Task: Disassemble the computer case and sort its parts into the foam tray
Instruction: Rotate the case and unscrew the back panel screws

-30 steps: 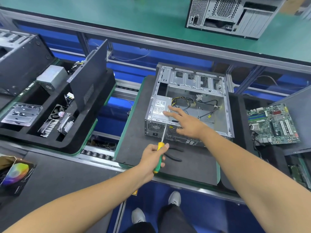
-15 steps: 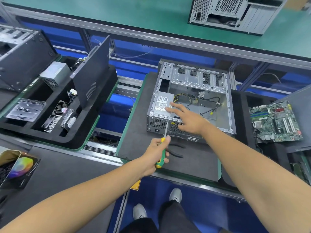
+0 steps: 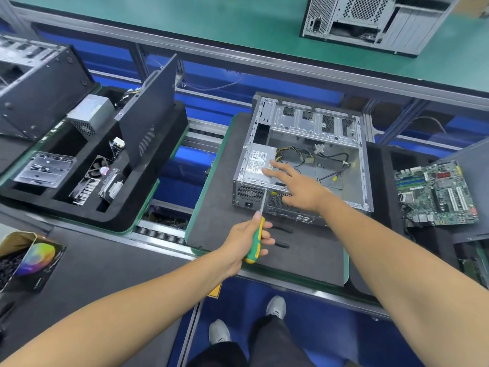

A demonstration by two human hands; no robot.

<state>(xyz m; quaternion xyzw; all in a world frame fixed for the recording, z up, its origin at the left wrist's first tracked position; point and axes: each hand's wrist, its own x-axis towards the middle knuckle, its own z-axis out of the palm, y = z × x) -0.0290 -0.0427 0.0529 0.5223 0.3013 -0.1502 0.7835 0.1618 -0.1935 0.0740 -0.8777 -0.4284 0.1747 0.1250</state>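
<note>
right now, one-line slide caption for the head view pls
Left hand drives a screwdriver into the open computer case rear while right hand braces the power supply.

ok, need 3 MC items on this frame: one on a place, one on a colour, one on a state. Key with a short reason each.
1. Where does the motherboard lie?
A. inside the open case
B. right of the open case, outside it
C. in the foam tray on the left

2. What colours is the screwdriver handle?
A. green and yellow
B. red and black
C. plain blue

3. What is the right hand doing?
A. gripping the pliers
B. holding a loose cable
C. resting with straight fingers on the power supply

Key:
1 B: the board sits beyond the right wall of the open case.
2 A: the handle in the left hand is green with yellow ends.
3 C: the fingers lie flat on the labelled grey box, gripping nothing.
</note>
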